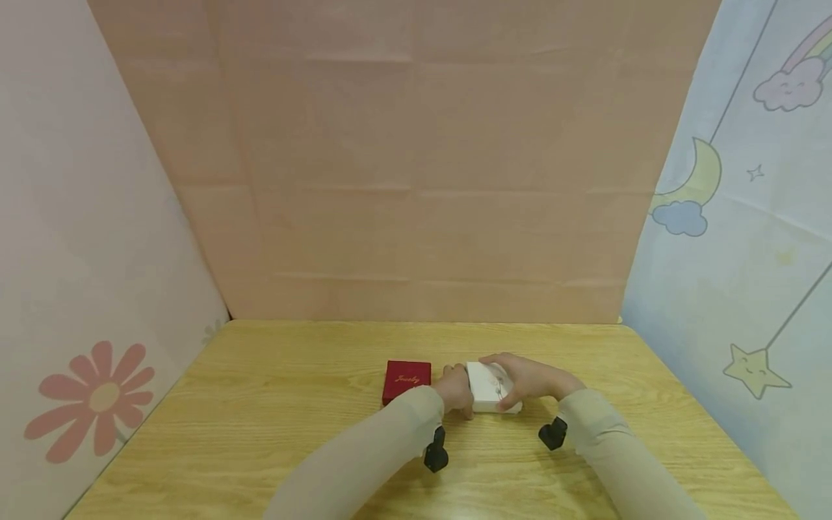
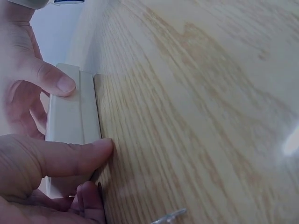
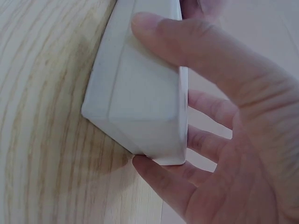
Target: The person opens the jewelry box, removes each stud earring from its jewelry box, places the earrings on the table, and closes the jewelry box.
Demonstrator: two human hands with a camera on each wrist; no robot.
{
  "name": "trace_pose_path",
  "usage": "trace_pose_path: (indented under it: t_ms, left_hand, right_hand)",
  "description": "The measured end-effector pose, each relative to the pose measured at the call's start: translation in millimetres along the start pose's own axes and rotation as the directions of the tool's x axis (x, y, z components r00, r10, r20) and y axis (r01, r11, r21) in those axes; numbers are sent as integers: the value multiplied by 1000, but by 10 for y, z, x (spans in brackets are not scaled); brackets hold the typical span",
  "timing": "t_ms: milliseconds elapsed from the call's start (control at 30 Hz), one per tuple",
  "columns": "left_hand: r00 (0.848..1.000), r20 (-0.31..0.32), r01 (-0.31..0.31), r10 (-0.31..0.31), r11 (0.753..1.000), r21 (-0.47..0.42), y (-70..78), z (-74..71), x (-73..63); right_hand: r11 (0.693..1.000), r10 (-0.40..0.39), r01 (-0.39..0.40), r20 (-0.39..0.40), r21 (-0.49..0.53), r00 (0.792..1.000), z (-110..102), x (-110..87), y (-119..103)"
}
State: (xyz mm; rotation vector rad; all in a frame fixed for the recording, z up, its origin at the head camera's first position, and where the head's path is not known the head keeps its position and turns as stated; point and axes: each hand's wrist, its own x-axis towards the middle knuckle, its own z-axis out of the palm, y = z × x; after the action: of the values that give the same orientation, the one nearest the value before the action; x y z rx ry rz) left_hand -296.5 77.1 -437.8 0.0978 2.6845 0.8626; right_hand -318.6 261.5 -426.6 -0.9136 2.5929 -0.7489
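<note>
A small white box (image 1: pixel 482 380) with a dark line drawing on its top lies on the wooden table. A seam runs along its side (image 3: pixel 140 88), marking off a lid from the base. My left hand (image 1: pixel 456 390) grips the left end, its thumb (image 2: pixel 77 157) across the near side and reaching down to the lower part. From the right, my right hand (image 1: pixel 529 377) holds the box, thumb (image 3: pixel 163 37) on the near side by the seam and fingers around the far side. Its palm arches over the right end, partly covering the top.
A dark red box (image 1: pixel 406 375) with gold lettering sits just left of my left hand. Behind the wooden table (image 1: pixel 292 404) hangs a tan backdrop (image 1: pixel 416 180). Printed panels stand along the left (image 1: pixel 97 253) and right (image 1: pixel 747 274) sides.
</note>
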Motion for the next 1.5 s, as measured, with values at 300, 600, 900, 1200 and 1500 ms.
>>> trace_pose_path:
  t_ms: [300, 600, 900, 1200, 1500]
  left_hand:
    - [1000, -13, 26, -26, 999, -20, -16, 35, 44]
    - [1000, -9, 18, -19, 999, -50, -33, 31, 36]
    - [1000, -6, 6, -7, 999, -53, -41, 23, 21]
    - [1000, -19, -24, 23, 998, -60, -57, -1, -33]
    - [999, -22, -29, 29, 999, -28, -53, -5, -53]
  right_hand:
    - [1000, 0, 0, -4, -1, 1000, 7, 5, 10]
    - [1000, 26, -27, 15, 15, 1000, -11, 4, -5]
    - [999, 44, -43, 38, -27, 998, -39, 23, -91]
    - [990, 41, -38, 18, -137, 999, -10, 91, -255]
    - [963, 45, -50, -24, -264, 999, 86, 189, -388]
